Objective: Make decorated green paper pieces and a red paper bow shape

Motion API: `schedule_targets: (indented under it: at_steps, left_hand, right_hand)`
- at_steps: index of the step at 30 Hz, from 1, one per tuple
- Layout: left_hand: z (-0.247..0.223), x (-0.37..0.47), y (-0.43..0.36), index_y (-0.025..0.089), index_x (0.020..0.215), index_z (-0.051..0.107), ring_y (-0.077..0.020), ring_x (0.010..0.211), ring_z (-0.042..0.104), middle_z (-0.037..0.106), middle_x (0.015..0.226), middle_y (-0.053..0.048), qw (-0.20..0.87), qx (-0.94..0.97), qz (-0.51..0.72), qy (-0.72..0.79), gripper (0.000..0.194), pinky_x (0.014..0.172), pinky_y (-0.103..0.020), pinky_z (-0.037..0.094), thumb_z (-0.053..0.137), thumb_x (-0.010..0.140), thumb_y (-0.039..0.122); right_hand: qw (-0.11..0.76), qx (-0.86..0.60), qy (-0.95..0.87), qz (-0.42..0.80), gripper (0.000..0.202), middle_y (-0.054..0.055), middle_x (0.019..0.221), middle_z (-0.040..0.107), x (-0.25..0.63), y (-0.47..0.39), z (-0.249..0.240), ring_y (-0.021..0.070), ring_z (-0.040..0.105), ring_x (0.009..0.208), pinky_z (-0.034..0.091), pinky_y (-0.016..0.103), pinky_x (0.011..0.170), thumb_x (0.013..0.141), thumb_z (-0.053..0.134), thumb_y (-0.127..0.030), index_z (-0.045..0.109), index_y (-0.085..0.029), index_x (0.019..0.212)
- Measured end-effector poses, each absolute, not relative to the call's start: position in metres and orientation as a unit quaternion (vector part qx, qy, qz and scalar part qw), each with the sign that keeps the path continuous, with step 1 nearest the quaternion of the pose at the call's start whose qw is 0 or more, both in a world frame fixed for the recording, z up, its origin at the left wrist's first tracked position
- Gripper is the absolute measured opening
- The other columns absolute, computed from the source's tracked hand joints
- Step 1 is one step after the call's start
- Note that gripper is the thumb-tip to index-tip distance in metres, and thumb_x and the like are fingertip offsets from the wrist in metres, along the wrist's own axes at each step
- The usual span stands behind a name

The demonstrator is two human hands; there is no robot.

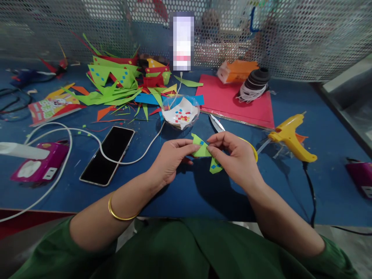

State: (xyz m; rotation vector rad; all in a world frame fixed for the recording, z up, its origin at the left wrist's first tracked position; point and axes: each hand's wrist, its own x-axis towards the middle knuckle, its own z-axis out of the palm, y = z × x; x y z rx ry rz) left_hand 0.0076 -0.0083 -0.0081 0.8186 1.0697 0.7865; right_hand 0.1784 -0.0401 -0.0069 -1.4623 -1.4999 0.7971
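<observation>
Between my hands is a folded green paper piece [200,150] with small blue squares on it. My left hand [176,157] pinches its left end between thumb and fingers. At its right side, the fingertips of my right hand [232,153] are pressed together on the paper; whether a tiny square is also between them I cannot tell. A lower flap of the paper hangs beneath my right fingers. Just beyond sits a clear bowl [167,116] with white paper and small red and yellow bits. Scissors [217,124] lie partly hidden behind my right hand.
A yellow glue gun [290,135] with a black cord stands at right. Red sheets [238,104] carry a spool of white thread [251,91]. Cut green paper shapes [113,77] pile up at back left. A phone [107,155] and white cable [145,153] lie at left.
</observation>
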Motion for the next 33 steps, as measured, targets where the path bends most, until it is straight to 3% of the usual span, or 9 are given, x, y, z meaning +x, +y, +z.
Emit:
schedule_targets:
  at_steps: [2,6,9,27,33]
  left_hand:
    - [-0.0092,0.0074,-0.0084,0.017,0.075,0.08,-0.0133,0.067,0.061,0.075,0.078,-0.006,0.704,0.377,0.357,0.484,0.02,0.054,-0.022,0.045,0.084,0.062,0.032]
    - [-0.0106,0.0079,-0.01,0.017,0.073,0.08,-0.0128,0.066,0.059,0.072,0.074,-0.005,0.7,0.379,0.368,0.481,0.02,0.055,-0.023,0.047,0.085,0.061,0.032]
    - [-0.0098,0.009,-0.0116,0.017,0.074,0.08,-0.013,0.068,0.06,0.072,0.076,-0.004,0.704,0.38,0.369,0.473,0.019,0.056,-0.023,0.047,0.085,0.062,0.032]
    - [-0.008,0.0099,-0.0121,0.018,0.068,0.078,-0.0131,0.069,0.058,0.069,0.072,-0.002,0.696,0.384,0.378,0.475,0.016,0.056,-0.023,0.047,0.083,0.062,0.033]
    - [-0.0083,0.0097,-0.0115,0.018,0.068,0.077,-0.0125,0.068,0.058,0.069,0.074,-0.003,0.703,0.378,0.373,0.473,0.016,0.056,-0.022,0.046,0.083,0.063,0.032]
  right_hand:
    - [0.436,-0.581,-0.64,0.249,0.011,-0.001,0.08,0.07,0.1778,-0.0415,-0.0072,0.0148,0.065,0.071,0.05,0.031,0.067,0.083,0.067,-0.02,0.069,-0.021,0.094]
    - [0.423,-0.544,-0.725,-0.005,0.006,0.001,0.085,0.072,0.1753,-0.0432,-0.0087,0.0185,0.068,0.083,0.046,0.037,0.082,0.087,0.07,-0.019,0.071,-0.024,0.091]
    - [0.413,-0.522,-0.741,-0.091,0.006,0.0,0.081,0.071,0.1738,-0.0425,-0.011,0.0179,0.069,0.08,0.044,0.037,0.084,0.088,0.069,-0.019,0.072,-0.024,0.089]
    - [0.398,-0.526,-0.743,-0.113,0.008,-0.001,0.077,0.071,0.1719,-0.0431,-0.0118,0.0169,0.069,0.073,0.043,0.039,0.087,0.088,0.07,-0.02,0.072,-0.024,0.082]
    - [0.441,-0.566,-0.696,0.015,0.004,0.001,0.083,0.073,0.1728,-0.0449,-0.0065,0.019,0.069,0.083,0.046,0.039,0.086,0.088,0.069,-0.024,0.072,-0.023,0.091]
